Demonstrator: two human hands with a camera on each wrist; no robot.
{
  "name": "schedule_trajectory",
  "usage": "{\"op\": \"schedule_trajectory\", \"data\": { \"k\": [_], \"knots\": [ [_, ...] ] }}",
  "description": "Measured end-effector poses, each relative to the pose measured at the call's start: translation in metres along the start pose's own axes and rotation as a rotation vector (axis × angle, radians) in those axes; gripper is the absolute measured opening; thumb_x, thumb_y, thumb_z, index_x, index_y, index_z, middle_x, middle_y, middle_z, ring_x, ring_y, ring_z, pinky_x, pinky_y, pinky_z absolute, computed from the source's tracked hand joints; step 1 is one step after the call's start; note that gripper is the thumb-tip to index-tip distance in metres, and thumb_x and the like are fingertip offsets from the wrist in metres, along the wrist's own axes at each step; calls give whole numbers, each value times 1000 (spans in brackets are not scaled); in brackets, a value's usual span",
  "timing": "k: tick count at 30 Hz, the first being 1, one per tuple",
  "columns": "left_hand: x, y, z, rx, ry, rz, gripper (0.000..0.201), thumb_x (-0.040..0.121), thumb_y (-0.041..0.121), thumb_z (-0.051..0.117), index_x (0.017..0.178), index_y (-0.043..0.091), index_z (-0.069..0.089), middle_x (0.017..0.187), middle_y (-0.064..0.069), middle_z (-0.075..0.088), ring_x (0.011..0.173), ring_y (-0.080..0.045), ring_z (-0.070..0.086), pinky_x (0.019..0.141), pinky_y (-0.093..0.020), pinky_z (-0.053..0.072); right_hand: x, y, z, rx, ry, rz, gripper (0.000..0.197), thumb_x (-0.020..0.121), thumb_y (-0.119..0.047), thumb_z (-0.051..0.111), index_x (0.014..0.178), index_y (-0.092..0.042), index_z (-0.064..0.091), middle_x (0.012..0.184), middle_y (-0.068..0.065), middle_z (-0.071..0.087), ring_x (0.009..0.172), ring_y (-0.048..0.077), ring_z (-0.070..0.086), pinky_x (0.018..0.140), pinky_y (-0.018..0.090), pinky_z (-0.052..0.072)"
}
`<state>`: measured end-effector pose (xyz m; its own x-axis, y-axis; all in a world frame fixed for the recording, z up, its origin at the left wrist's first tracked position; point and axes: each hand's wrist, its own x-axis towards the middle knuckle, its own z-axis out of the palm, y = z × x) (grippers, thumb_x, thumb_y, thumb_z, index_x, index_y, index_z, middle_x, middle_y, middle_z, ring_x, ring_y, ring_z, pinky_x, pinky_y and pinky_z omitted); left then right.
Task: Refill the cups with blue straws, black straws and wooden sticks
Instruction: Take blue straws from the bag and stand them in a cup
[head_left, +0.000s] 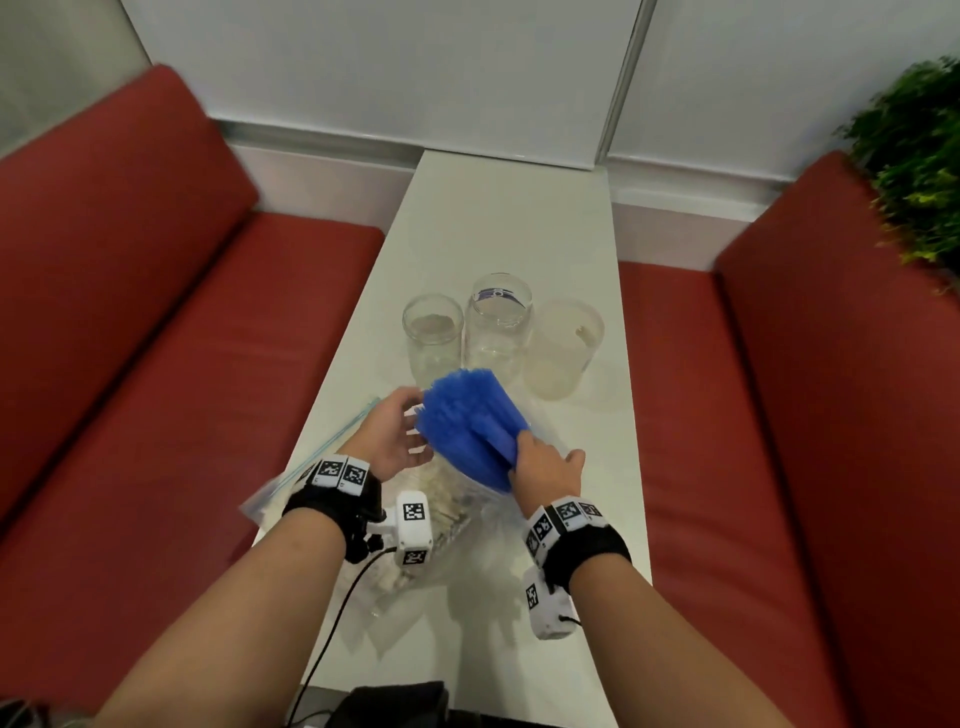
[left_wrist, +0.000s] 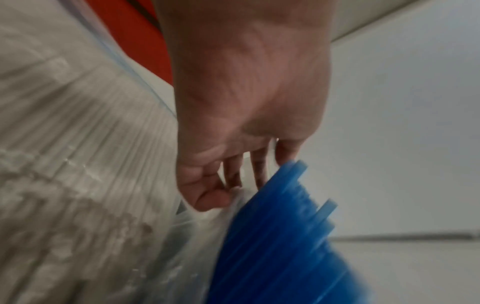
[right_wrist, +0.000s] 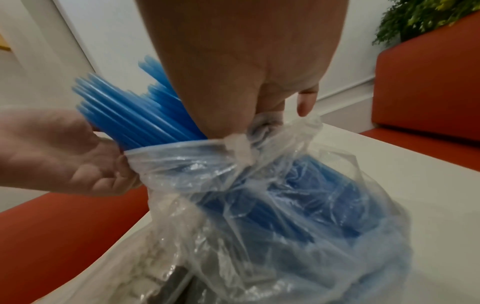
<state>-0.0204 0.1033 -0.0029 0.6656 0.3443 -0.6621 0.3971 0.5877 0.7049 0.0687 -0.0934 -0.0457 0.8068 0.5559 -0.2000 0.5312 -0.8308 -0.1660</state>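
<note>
Blue straws (head_left: 470, 423) stick out of a clear plastic bag (right_wrist: 272, 195), fanned out, tilted toward the far left, over the near-middle of the white desk (head_left: 498, 218). Right hand (head_left: 545, 467) on the right side of the bunch, fingers (right_wrist: 306, 102) curled, pinching the gathered mouth of the bag against the straws. Left hand (head_left: 392, 434) on the left side of the bunch, thumb and fingers (left_wrist: 233, 174) curled, pinching the bag rim there; fingertips touch the straws. Bag bottom rests on the desk, more blue showing through the plastic.

Three clear cups in a row beyond the straws, nothing standing in them: left cup (head_left: 432, 332), middle cup (head_left: 500, 325) taller with a blue mark near the rim, right cup (head_left: 563, 345) frosted.

Under the left wrist, a second clear bag (head_left: 436, 525) of pale wooden sticks lies on the desk. Red benches (head_left: 156, 291) on both sides, green plant (head_left: 914, 156) far right.
</note>
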Motion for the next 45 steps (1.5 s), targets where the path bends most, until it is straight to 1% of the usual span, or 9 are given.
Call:
{"op": "schedule_trajectory", "data": {
  "k": [4, 7, 11, 17, 21, 24, 27, 39, 45],
  "knots": [
    [4, 15, 2, 200, -104, -53, 76, 73, 91, 34, 107, 31, 68, 81, 6, 70, 80, -14, 64, 74, -32, 53, 5, -8, -7, -49, -34, -2, 18, 93, -17, 52, 108, -23, 45, 102, -3, 64, 90, 23, 62, 93, 46, 28],
    [8, 12, 20, 472, -6, 131, 57, 89, 71, 43, 119, 26, 61, 109, -1, 72, 97, -19, 68, 86, -41, 56, 6, -21, -14, 122, 91, -80, 32, 89, -29, 58, 118, -24, 48, 107, -5, 60, 98, 21, 58, 90, 42, 27],
    [24, -3, 22, 467, 93, 310, 38, 96, 39, 57, 119, 7, 58, 111, -17, 67, 104, -35, 65, 93, -53, 51, 0, -24, -14, 327, 164, -115, 25, 97, -32, 55, 121, -25, 53, 115, -6, 62, 107, 17, 56, 92, 34, 24],
    [26, 7, 21, 405, 22, 39, 70, 82, 84, 22, 119, 35, 57, 108, 4, 70, 101, -17, 63, 75, -37, 50, 3, -18, -11, 201, 184, -20, 12, 98, -29, 51, 109, -25, 57, 103, -5, 63, 98, 21, 57, 90, 38, 22],
    [25, 7, 20, 505, -21, 101, 62, 82, 75, 49, 128, 33, 46, 114, 2, 67, 92, -15, 67, 67, -34, 57, 1, -23, -9, 97, 87, -24, 20, 99, -31, 50, 117, -24, 53, 110, -3, 59, 104, 21, 56, 92, 41, 27],
    [29, -2, 19, 619, 3, 203, 79, 87, 54, 63, 147, 22, 24, 134, -12, 54, 108, -27, 63, 89, -45, 56, 1, -25, -9, 56, 42, -4, 16, 99, -28, 49, 113, -22, 54, 110, -1, 60, 104, 23, 57, 92, 43, 28],
    [28, -8, 27, 810, 116, 287, 95, 86, 59, 61, 155, 25, 6, 145, -20, 34, 125, -37, 47, 102, -48, 45, 1, -31, -15, 39, 61, -61, 13, 99, -29, 50, 109, -23, 54, 106, -1, 61, 101, 23, 58, 91, 44, 28],
    [17, 34, 20, 750, 237, 487, 43, 101, 38, 42, 131, 10, 55, 130, -12, 57, 118, -26, 53, 101, -37, 41, -11, -31, -44, 247, 232, -94, 15, 104, -27, 42, 116, -23, 49, 83, -5, 66, 86, 16, 62, 115, 44, 11],
    [3, 34, 30, 677, 2, 483, 24, 100, 19, 50, 114, 10, 67, 113, -8, 68, 111, -23, 61, 103, -40, 46, -14, -38, -43, 378, 177, -190, 9, 102, -23, 48, 102, -20, 57, 80, -7, 62, 78, 17, 53, 109, 32, 19]
  ]
}}
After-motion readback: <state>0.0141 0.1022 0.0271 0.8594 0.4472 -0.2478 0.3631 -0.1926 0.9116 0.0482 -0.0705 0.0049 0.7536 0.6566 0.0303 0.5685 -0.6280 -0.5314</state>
